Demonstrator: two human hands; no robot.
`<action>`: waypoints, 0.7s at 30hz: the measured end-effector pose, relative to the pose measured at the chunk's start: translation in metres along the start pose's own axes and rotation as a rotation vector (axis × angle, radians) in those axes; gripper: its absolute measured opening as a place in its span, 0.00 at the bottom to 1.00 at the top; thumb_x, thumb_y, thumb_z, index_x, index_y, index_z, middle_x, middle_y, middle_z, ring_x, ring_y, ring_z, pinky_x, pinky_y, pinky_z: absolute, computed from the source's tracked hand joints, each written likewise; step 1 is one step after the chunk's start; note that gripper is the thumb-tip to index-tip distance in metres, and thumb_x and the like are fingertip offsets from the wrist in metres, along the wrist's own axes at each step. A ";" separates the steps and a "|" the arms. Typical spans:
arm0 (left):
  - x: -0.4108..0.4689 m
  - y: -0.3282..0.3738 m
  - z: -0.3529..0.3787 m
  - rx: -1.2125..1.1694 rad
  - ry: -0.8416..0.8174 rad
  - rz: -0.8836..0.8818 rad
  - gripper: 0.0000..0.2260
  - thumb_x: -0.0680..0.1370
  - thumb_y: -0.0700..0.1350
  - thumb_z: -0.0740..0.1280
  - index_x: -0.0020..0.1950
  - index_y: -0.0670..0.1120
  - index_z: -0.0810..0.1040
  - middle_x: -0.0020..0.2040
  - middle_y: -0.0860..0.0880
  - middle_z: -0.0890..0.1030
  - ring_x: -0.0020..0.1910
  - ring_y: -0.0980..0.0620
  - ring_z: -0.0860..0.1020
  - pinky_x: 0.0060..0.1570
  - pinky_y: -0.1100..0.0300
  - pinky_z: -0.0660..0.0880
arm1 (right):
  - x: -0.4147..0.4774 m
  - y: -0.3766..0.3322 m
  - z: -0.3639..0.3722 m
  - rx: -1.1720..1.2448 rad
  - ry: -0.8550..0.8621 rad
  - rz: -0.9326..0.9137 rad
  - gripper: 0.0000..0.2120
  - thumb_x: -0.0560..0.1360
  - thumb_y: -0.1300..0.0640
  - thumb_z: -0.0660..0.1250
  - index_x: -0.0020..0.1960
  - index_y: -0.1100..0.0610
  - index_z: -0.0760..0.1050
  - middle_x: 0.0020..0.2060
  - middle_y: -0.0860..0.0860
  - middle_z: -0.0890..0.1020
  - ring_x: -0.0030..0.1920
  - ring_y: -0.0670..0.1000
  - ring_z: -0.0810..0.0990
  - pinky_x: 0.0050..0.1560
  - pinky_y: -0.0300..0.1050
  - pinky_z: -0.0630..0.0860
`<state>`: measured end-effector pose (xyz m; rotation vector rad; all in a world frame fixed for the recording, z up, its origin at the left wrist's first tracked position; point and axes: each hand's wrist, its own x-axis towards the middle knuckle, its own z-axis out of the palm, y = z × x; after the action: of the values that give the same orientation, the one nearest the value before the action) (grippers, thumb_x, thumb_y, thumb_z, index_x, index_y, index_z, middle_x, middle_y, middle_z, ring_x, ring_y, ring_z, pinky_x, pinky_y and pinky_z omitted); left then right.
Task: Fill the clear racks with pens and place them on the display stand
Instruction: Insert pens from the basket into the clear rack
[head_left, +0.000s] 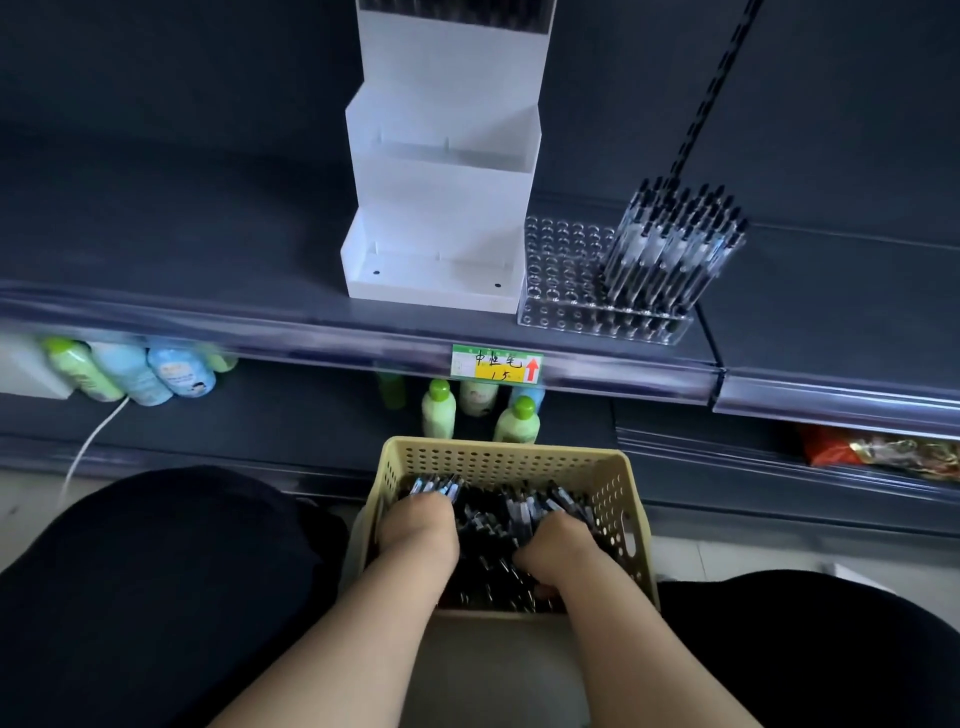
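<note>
Pale flooring (701, 556) lies nearest, at the foot of dark grey shop shelving, with the person's dark-clothed knees (156, 597) at either side. Between the knees sits a beige perforated basket (623, 499), heaped with loose dark pens (498, 525). Both bare forearms reach into it. The left hand (415, 530) has its fingers curled down around a bunch of pens whose ends stick out past the knuckles. The right hand (558, 545) is dug into the heap with fingers bent. Its fingertips are buried, so I cannot tell whether it holds anything.

Just beyond the basket, the lower shelf (285, 415) carries upright pale bottles with green caps (439, 410). Further left, green and light-blue bottles (130, 371) lie on their sides; their print is too small to read. A white cable (88, 441) hangs near them. Orange packets (878, 449) lie at the far right.

On the rail above is a green and yellow price tag (496, 362), handwritten with Chinese characters that look like 中性笔, the figure 1.5, and a red upward arrow.

On the upper shelf (208, 249) stands a white stepped display stand (441, 182), its top tier cut off by the frame. Just beside it on the right is a clear rack (561, 291). Rows of round holes show in the rack's left part, and a dense block of standing pens (675, 244) fills its right part, leaning slightly.
</note>
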<state>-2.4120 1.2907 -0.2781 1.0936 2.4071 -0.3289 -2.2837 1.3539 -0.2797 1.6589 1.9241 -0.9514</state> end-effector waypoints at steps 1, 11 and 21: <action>0.001 -0.001 0.001 -0.009 -0.001 -0.014 0.23 0.77 0.34 0.57 0.71 0.47 0.67 0.71 0.47 0.68 0.68 0.49 0.68 0.60 0.58 0.70 | -0.001 0.000 0.000 0.006 -0.018 -0.018 0.14 0.72 0.55 0.66 0.55 0.61 0.73 0.48 0.55 0.80 0.44 0.53 0.79 0.40 0.40 0.74; -0.015 -0.026 0.013 -0.042 -0.001 -0.029 0.16 0.77 0.35 0.59 0.62 0.46 0.75 0.61 0.46 0.77 0.61 0.46 0.75 0.54 0.57 0.73 | -0.029 0.005 0.004 0.348 -0.164 -0.008 0.12 0.74 0.57 0.63 0.55 0.61 0.72 0.43 0.56 0.77 0.34 0.56 0.82 0.39 0.47 0.81; -0.033 -0.040 0.013 0.000 0.036 0.011 0.17 0.77 0.37 0.60 0.65 0.45 0.72 0.64 0.45 0.75 0.64 0.46 0.72 0.59 0.56 0.73 | -0.048 0.003 0.018 0.396 -0.244 -0.029 0.09 0.74 0.58 0.61 0.53 0.59 0.70 0.43 0.57 0.78 0.29 0.55 0.82 0.39 0.52 0.82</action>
<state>-2.4192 1.2384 -0.2715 1.1214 2.4313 -0.3080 -2.2738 1.3079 -0.2582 1.6253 1.6773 -1.5484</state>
